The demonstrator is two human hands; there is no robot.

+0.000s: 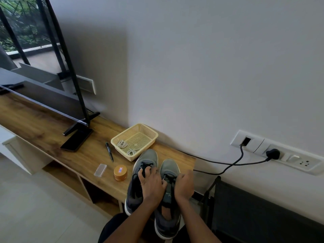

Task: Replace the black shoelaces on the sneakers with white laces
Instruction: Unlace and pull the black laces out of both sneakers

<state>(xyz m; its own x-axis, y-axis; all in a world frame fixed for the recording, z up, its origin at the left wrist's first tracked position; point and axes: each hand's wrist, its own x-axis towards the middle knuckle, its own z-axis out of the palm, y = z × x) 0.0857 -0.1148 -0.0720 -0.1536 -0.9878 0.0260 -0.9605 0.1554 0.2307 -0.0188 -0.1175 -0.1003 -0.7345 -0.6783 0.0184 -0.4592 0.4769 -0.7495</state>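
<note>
1. Sneakers, both grey, lie side by side under the two hands on the wooden shelf (52,130), toes pointing away from the wrists toward the wall: the left sneaker (145,156) and the right sneaker (169,166).
2. Across the left sneaker's tongue lies the left hand (151,184). Its fingers (144,172) are curled into the black laces (147,164) and grip them, and its thumb reaches toward the right sneaker.
3. At the outer edge of the right sneaker sits the right hand (184,184), fingers curled in tight. Whether it holds a lace I cannot tell. That shoe's black lacing (169,178) shows between the two hands.
4. Just beyond the left hand's fingertips, past the left sneaker's toe, the white laces (122,143) lie in two small bundles inside a yellow mesh basket (150,132).
5. To the left of the left hand stands a round orange tin (120,172). A clear plastic case (100,170) lies further left, and a black pen (109,151) lies beyond them beside the basket.
6. Well off to the left, a phone (77,140) lies by the foot of the television (52,99).
7. To the right of the right hand, a black cable (219,163) runs to a plug (272,153) in the wall socket strip (298,160).
</note>
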